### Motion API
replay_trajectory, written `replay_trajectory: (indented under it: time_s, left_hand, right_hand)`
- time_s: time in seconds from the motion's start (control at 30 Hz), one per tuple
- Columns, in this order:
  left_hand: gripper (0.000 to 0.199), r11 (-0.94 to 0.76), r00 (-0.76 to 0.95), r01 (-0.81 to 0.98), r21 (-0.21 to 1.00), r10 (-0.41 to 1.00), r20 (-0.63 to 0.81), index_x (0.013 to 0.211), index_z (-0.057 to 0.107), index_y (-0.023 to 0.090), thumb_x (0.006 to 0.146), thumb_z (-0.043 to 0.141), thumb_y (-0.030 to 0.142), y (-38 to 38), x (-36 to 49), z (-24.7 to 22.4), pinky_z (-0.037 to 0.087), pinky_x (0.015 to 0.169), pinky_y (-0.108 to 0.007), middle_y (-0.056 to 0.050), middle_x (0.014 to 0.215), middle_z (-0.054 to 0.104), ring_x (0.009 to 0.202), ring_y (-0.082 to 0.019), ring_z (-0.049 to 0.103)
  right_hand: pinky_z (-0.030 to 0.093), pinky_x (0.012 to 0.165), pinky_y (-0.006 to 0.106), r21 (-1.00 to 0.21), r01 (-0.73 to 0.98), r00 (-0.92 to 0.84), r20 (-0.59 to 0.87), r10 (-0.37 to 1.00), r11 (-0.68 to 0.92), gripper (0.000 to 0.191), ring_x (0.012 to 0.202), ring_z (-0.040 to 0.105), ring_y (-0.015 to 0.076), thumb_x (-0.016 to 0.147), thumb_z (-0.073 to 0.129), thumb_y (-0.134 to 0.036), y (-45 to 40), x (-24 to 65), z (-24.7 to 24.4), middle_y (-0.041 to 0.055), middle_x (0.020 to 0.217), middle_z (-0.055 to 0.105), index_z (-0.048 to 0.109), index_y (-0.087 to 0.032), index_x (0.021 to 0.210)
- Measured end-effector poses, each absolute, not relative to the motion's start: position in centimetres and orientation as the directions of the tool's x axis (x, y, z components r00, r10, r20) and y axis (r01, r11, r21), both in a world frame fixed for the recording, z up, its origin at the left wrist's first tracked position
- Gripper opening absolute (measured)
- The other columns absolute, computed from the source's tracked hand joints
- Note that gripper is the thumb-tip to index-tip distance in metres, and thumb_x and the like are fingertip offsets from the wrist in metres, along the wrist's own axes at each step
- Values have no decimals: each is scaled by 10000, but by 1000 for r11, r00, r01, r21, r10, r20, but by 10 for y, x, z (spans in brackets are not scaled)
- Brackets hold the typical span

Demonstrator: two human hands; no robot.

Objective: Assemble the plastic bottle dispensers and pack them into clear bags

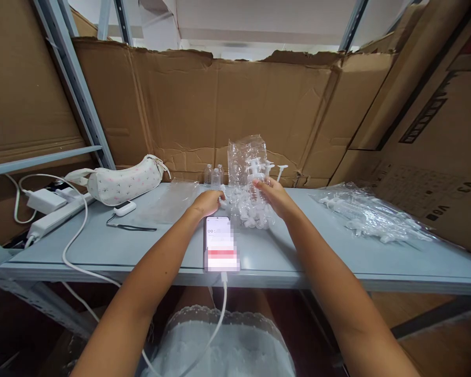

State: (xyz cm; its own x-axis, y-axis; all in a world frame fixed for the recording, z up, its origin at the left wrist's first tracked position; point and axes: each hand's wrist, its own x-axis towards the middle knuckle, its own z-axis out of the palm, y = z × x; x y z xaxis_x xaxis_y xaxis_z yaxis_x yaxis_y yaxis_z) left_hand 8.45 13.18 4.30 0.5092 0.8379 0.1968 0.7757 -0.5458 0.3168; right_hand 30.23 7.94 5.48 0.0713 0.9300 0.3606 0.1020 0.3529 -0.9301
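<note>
At the middle of the table, my right hand (272,195) has its fingers closed at the side of a clear plastic bag (248,152) that stands upright with white pump tops (255,166) in and beside it; what the fingertips hold is too small to tell. Small white parts (255,214) lie in a heap below it. Left of the heap, my left hand (209,202) is curled with its fingertips at the heap's edge, partly hidden. Several clear bottles (215,176) stand just behind my left hand.
A phone (220,246) with a white cable lies at the front edge. To the left are a flat clear bag (170,201), a white device (124,208), a patterned pouch (125,183) and a power strip (58,215). A filled plastic bag (377,214) lies right. Cardboard (235,104) stands behind.
</note>
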Motion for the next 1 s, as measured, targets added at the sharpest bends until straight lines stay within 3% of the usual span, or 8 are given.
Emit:
replay_trajectory:
  time_s: [0.2, 0.4, 0.53, 0.67, 0.83, 1.0]
  left_hand:
    - [363, -533, 493, 787, 310, 846, 203, 1136, 673, 177, 826, 492, 124, 137, 82, 41, 477, 859, -310, -77, 1079, 694, 983, -217, 630]
    - [365, -519, 490, 814, 262, 855, 169, 1120, 695, 180, 829, 483, 118, 136, 81, 42, 467, 900, -336, -92, 1134, 690, 1058, -247, 617]
    - [374, -514, 482, 805, 297, 858, 177, 1111, 687, 213, 815, 494, 91, 134, 80, 44, 464, 871, -308, -59, 1051, 708, 993, -219, 625]
    - [328, -526, 387, 746, 408, 841, 378, 1057, 683, 203, 806, 516, 74, 135, 79, 46, 451, 861, -312, -77, 1005, 684, 933, -213, 618]
    - [183, -576, 50, 590, 565, 725, 687, 934, 648, 198, 822, 543, 99, 136, 78, 56, 451, 798, -302, -57, 948, 633, 854, -183, 609]
    - [70, -694, -185, 412, 590, 570, 800, 899, 607, 207, 847, 574, 175, 141, 72, 64, 450, 820, -287, -33, 921, 635, 884, -160, 604]
  right_hand:
    - [267, 492, 248, -947, 138, 59, 301, 952, 291, 475, 551, 376, 90, 629, 744, -629, 75, 301, 58, -34, 663, 489, 595, -215, 809]
    - [393, 554, 283, -980, 11, -34, 198, 980, 198, 447, 630, 498, 140, 590, 784, -591, 68, 298, 63, 9, 734, 577, 604, -227, 777]
    - [430, 579, 305, -985, 12, -86, 171, 981, 173, 408, 629, 511, 153, 627, 756, -575, 66, 298, 65, 25, 722, 583, 586, -223, 744]
    - [429, 572, 281, -982, 118, -80, 136, 987, 145, 387, 640, 512, 143, 683, 717, -564, 69, 301, 62, 18, 721, 574, 585, -215, 790]
    - [458, 595, 292, -969, 218, -81, 102, 991, 117, 333, 697, 553, 165, 768, 675, -539, 72, 304, 59, 35, 765, 609, 603, -222, 838]
    - [478, 607, 301, -974, 206, -174, 54, 983, 91, 346, 698, 574, 171, 753, 700, -547, 68, 300, 58, 41, 768, 631, 615, -216, 807]
